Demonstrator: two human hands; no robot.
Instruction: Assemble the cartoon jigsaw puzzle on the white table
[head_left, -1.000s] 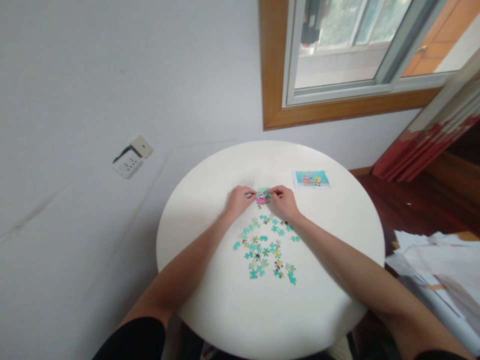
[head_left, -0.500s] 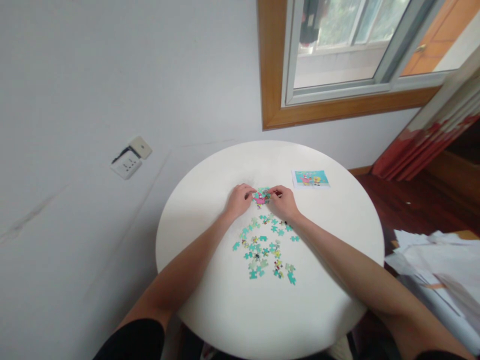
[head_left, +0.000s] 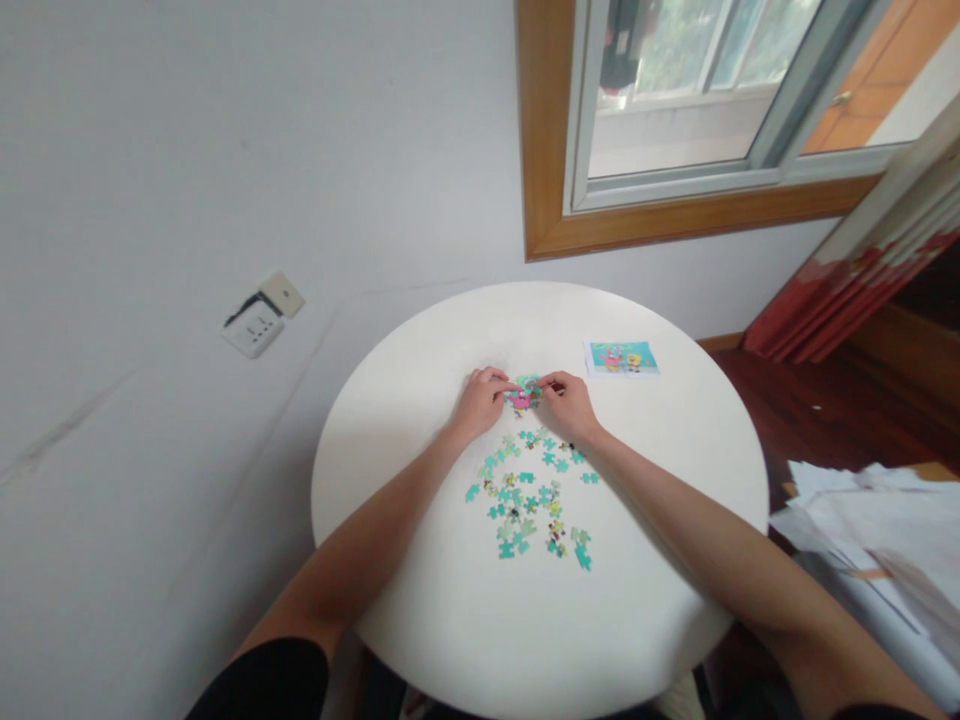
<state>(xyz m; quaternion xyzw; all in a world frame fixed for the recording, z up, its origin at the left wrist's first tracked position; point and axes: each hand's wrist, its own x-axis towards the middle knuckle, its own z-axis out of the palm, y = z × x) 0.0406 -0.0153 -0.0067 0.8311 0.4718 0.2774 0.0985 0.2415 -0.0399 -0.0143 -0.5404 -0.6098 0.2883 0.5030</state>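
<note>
On a round white table (head_left: 450, 620) lies a small joined patch of puzzle pieces (head_left: 525, 393), pink and teal. My left hand (head_left: 480, 400) pinches its left edge with curled fingers. From the other side, my right hand (head_left: 568, 404) pinches the patch's right edge. Several loose teal puzzle pieces (head_left: 529, 495) are scattered on the table just below both hands.
A small reference picture card (head_left: 621, 357) lies at the table's far right. A wall socket (head_left: 261, 316) sits on the white wall at left. A wood-framed window (head_left: 675, 120) is behind the table. White papers (head_left: 870, 520) lie on the floor at right.
My left hand has crept slightly right, closer onto the joined patch. The right hand and loose pieces stay put.
</note>
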